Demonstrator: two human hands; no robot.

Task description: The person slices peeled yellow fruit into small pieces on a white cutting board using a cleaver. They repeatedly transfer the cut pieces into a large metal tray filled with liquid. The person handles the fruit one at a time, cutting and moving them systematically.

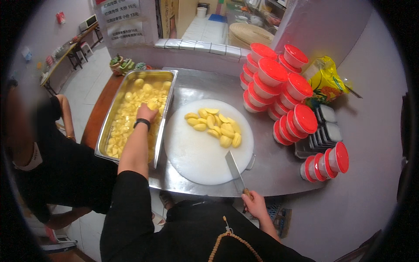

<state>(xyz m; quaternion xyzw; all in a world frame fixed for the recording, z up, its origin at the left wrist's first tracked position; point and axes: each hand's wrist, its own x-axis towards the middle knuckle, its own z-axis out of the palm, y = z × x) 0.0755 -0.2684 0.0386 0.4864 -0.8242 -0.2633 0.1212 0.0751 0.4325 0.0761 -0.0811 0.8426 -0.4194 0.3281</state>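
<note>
My left hand (148, 113) reaches into a deep steel pan (167, 126) and holds a peeled potato (152, 105). Cut potato chunks (122, 126) and a few whole peeled potatoes (147, 88) lie in cloudy liquid there. In my right hand (255, 205) is the wooden handle of a cleaver (233, 163), its blade over the near right edge of a round white cutting board (191, 155). Several halved potato pieces (227, 132) lie loosely grouped on the board's far and right part, apart from the blade.
Stacks of round tubs with red lids (272, 70) stand on the steel table (193, 77) at right. Beside them are black containers with clear lids (327, 127) and a yellow bag (324, 80). Potted succulents (121, 65) sit behind the pan. Another person (65, 163) sits close on the left.
</note>
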